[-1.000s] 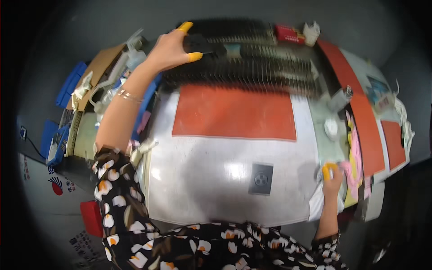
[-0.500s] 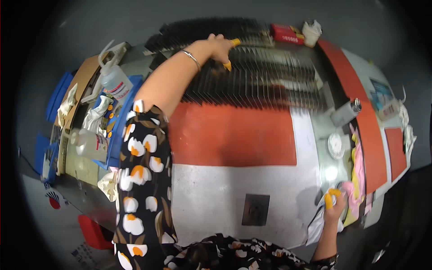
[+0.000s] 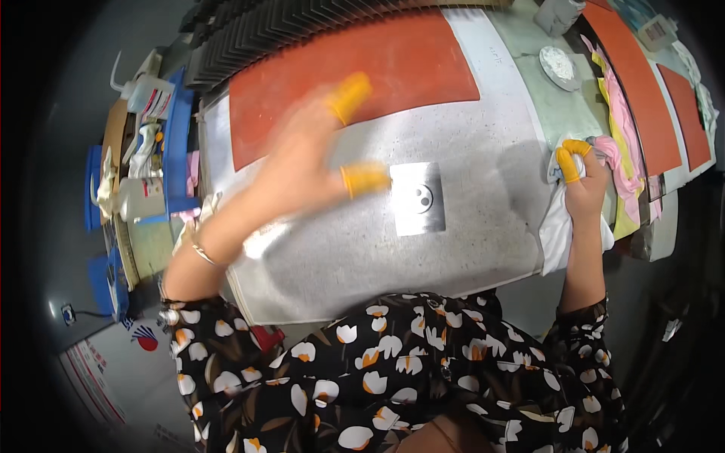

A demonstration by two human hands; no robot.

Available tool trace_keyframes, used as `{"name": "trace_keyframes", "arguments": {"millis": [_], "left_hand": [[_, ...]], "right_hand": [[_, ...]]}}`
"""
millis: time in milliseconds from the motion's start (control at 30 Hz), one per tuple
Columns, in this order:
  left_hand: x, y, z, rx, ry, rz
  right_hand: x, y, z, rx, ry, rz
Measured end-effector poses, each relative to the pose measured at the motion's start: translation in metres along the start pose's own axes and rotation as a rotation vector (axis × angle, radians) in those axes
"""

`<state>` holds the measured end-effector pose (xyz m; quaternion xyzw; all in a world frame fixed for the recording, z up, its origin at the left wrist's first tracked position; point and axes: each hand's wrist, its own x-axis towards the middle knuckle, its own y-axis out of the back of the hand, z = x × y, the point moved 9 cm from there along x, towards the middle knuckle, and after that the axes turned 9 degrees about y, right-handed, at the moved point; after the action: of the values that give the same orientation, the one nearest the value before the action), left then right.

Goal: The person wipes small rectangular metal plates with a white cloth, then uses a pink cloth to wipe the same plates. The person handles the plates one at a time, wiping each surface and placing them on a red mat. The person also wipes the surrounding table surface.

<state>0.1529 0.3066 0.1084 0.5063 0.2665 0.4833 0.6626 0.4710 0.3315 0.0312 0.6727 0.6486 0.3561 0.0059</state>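
My left hand (image 3: 302,158) hovers over the grey work surface, blurred by motion. Its thumb and finger, both in yellow finger cots, are spread apart with nothing between them. Close to the thumb lies a shiny square metal plate (image 3: 429,217) with a round mark and small dark dots in its middle. Over on the right, my right hand (image 3: 585,189), also wearing yellow finger cots, is closed on a white cloth (image 3: 556,235) that hangs down below the fingers.
Beyond the red mat (image 3: 362,64) stands a row of dark upright plates (image 3: 279,38). A white round dish (image 3: 559,66) and pink-and-yellow cloths (image 3: 621,143) are on the right. At left, clear bottles (image 3: 142,198) stand by a blue tray (image 3: 178,143).
My left hand has come back from the rack of dark plates to near the square plate. The view has tilted down. My right hand still grips the cloth; the plate now looks bright, not dark.
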Motion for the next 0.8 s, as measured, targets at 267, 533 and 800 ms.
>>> {"name": "trace_keyframes", "arguments": {"millis": [267, 533, 800], "left_hand": [[-0.064, -0.064, 0.03, -0.11, 0.249, -0.016], [-0.056, -0.08, 0.03, -0.142, 0.235, -0.079], [-0.05, -0.086, 0.025, -0.174, 0.239, -0.12]], "right_hand": [[-0.001, -0.004, -0.002, 0.043, 0.015, -0.03], [-0.002, -0.002, 0.004, 0.048, 0.005, -0.016], [-0.002, -0.003, 0.003, 0.066, -0.001, -0.01]]}}
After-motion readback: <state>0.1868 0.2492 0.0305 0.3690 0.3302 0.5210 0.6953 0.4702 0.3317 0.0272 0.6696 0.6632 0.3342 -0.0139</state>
